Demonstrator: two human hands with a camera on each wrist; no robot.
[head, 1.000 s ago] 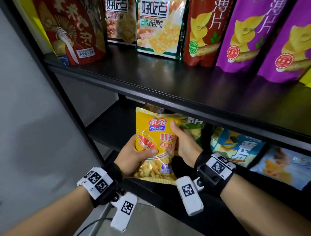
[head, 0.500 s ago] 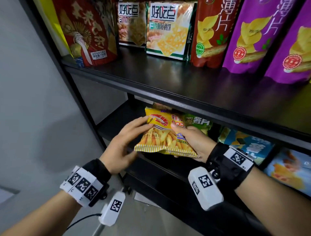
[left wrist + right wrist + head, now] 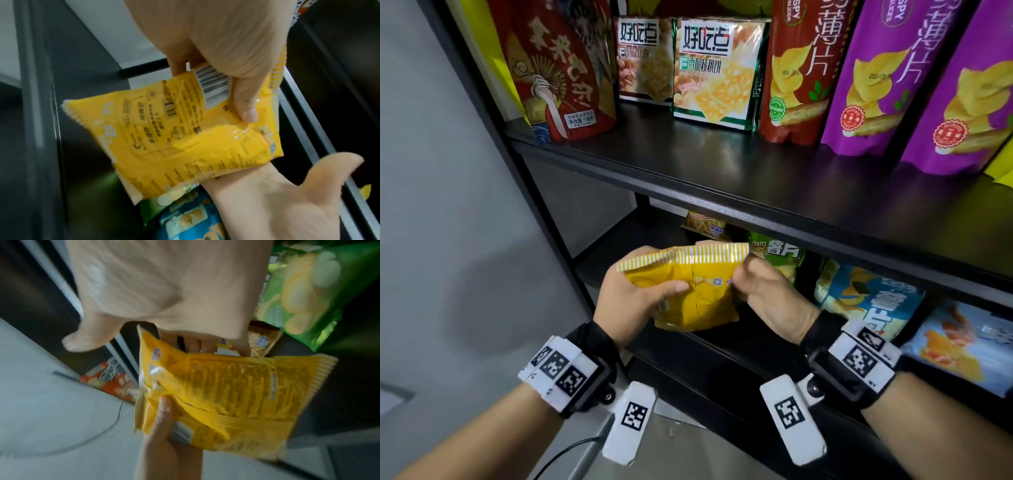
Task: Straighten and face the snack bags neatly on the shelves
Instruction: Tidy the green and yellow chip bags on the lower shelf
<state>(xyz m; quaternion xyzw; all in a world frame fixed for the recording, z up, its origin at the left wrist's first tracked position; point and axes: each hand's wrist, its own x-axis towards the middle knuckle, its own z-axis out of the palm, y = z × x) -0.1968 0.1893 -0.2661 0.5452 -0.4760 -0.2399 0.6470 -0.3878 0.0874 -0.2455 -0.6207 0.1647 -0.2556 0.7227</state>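
Note:
A yellow snack bag [image 3: 698,294] hangs in front of the lower shelf [image 3: 709,346], gripped by both hands. Its printed back, with barcode and small text, faces me, and a striped seam runs along the top. My left hand [image 3: 635,301] grips the bag's left side, thumb across the back. In the left wrist view that thumb [image 3: 245,104] presses beside the barcode on the bag [image 3: 185,138]. My right hand [image 3: 763,291] pinches the right edge. In the right wrist view its fingers [image 3: 205,345] curl behind the bag [image 3: 236,394].
Behind the hands on the lower shelf sit a green chip bag [image 3: 779,251], a blue bag [image 3: 869,301], a pale blue bag [image 3: 969,346] and another yellow bag [image 3: 703,224] at the back. The upper shelf [image 3: 722,178] holds upright red, cracker and purple bags. A grey wall stands left.
The yellow bag has been turned over between the hands: its shrimp-printed front faced me, then tipped flat, and now its back faces me. Both hands shifted their grip.

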